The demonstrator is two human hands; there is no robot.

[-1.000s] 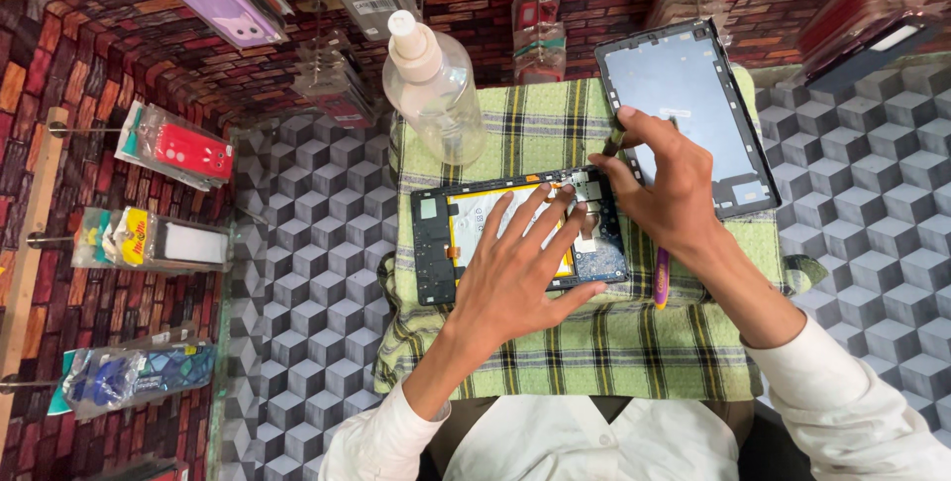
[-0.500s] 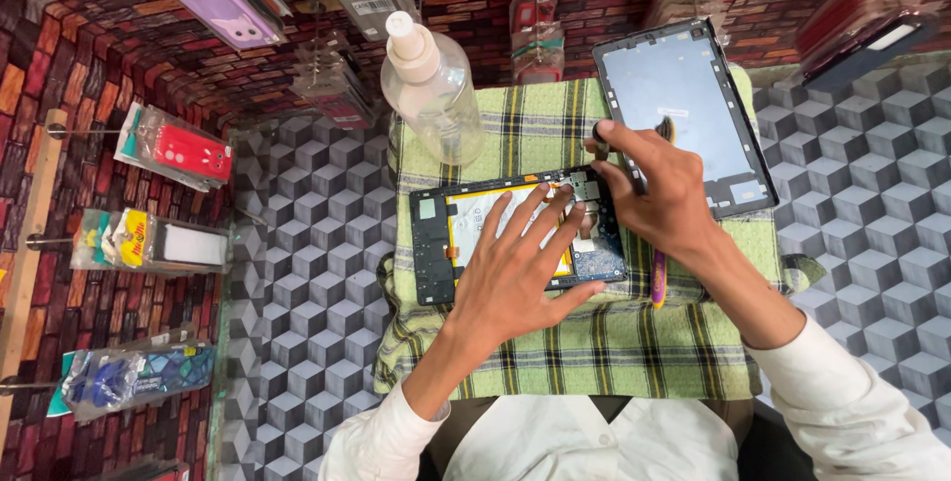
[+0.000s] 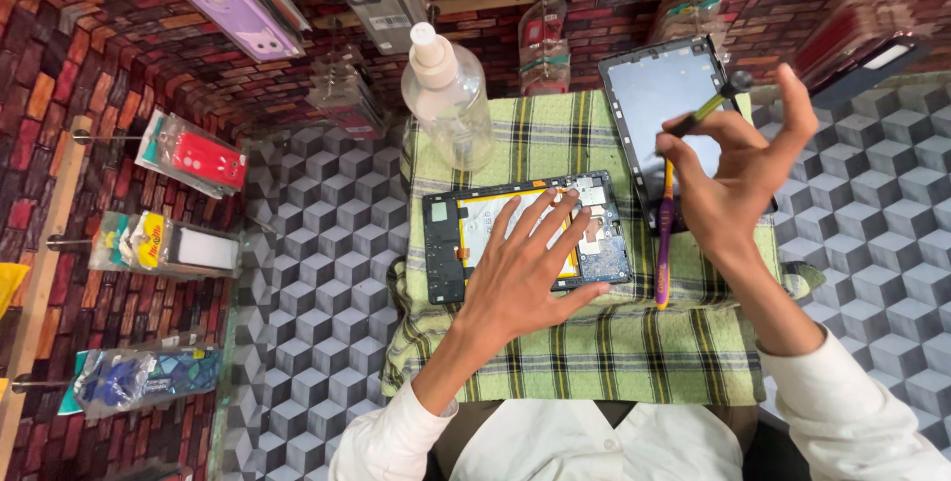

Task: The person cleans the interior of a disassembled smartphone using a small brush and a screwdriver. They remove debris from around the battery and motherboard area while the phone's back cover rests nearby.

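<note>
1. Green-and-yellow plaid cloth (image 3: pixel 555 352) covers the middle of a counter (image 3: pixel 307 332) patterned with grey cubes, and all the work lies on it.
2. An opened tablet body (image 3: pixel 451 243), its back off, lies flat near the centre of the cloth; a yellow-edged battery fills its middle and a blue circuit board (image 3: pixel 609 261) sits at its right end.
3. The left hand (image 3: pixel 520 278) rests palm down on that tablet body, fingers spread wide and flat across the battery, gripping nothing (it simply presses on the surface).
4. The right hand (image 3: pixel 738 179) is raised above the cloth's right side, thumb and forefinger pinched on a slim yellow-green tool (image 3: pixel 705 112) with a dark tip; the other fingers fan upward.
5. Just behind that hand lies the detached tablet screen (image 3: pixel 654 95), a dark-framed grey panel, tilted a little and partly off the cloth's far edge.
6. A second tool with a purple and yellow handle (image 3: pixel 663 243) lies lengthwise on the cloth between the tablet body and the right wrist.
7. A clear plastic bottle (image 3: pixel 448 95) with a white cap stands at the cloth's far left corner, well apart from both hands.
8. Packaged phone cases (image 3: pixel 193 154) hang on pegs along the brick-patterned wall (image 3: pixel 59 75) at left and across the back.
</note>
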